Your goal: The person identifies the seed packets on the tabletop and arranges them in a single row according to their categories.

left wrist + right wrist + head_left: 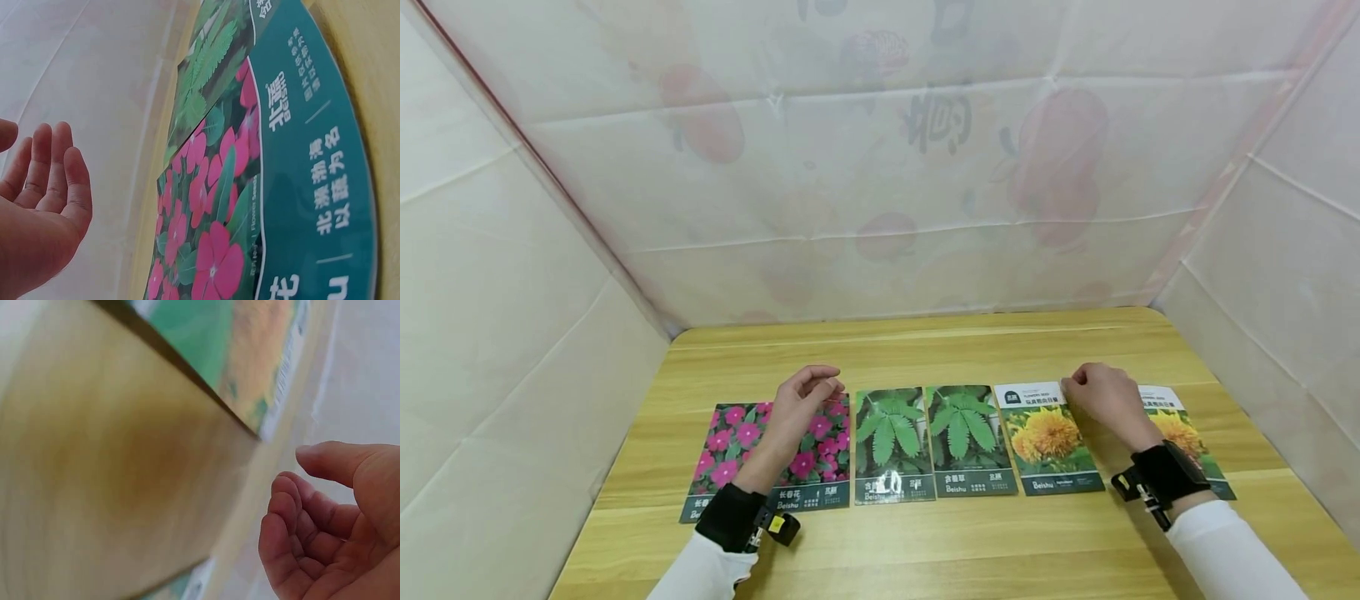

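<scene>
Seed packets lie in a row on the wooden table. At the left end are two pink-flower packets, one at the far left point(724, 442) and its neighbour point(822, 454). My left hand point(793, 408) hovers over them, fingers loosely bent and holding nothing; its forearm hides part of both. In the middle lie two green-leaf packets, the left one point(891, 437) and the right one point(968, 433). My right hand point(1107, 402) is by the upper right corner of a yellow-flower packet point(1048, 442). In the right wrist view its fingers curl loosely, the thumb apart, with nothing between them.
A second yellow-flower packet point(1186, 442) lies at the right end, partly behind the right hand and wrist. Pale printed cloth walls point(850, 183) enclose the table point(910, 554) at the back and sides. Both wrists wear black straps with small cameras.
</scene>
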The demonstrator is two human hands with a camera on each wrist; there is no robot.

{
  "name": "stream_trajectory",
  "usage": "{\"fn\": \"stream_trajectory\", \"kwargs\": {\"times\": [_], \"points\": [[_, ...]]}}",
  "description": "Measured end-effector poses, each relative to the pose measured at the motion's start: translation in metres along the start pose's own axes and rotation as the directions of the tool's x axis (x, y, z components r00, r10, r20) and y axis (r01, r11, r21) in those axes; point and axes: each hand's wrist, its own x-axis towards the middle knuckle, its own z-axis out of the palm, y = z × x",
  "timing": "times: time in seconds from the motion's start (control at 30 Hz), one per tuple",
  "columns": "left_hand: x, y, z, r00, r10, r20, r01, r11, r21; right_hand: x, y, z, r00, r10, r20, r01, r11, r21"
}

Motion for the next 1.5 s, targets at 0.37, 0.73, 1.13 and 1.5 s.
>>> {"fn": "stream_trajectory", "kwargs": {"times": [0.37, 0.73, 1.13, 1.5], "points": [[-0.001, -0.013, -0.014, 0.999, -0.003, -0.038, 0.006, 0.998, 0.065, 0.002, 0.117, 0.004, 0.991, 0.134, 0.019, -0.131, 0.984, -0.118], [-0.002, -0.012, -0.025, 0.998, 0.040, -0.046, -0.033, 0.990, 0.135, -0.038, 0.089, -0.045, 0.952, 0.270, 0.145, -0.239, 0.950, -0.200], [-0.002, -0.014, -0.027, 0.998, 0.027, -0.049, -0.021, 0.993, 0.112, -0.048, 0.072, -0.059, 0.895, 0.323, 0.309, -0.243, 0.932, -0.269], [-0.002, -0.014, -0.024, 0.998, 0.022, -0.063, -0.016, 0.995, 0.098, -0.048, 0.073, -0.059, 0.932, 0.319, 0.171, -0.278, 0.934, -0.226]]}}
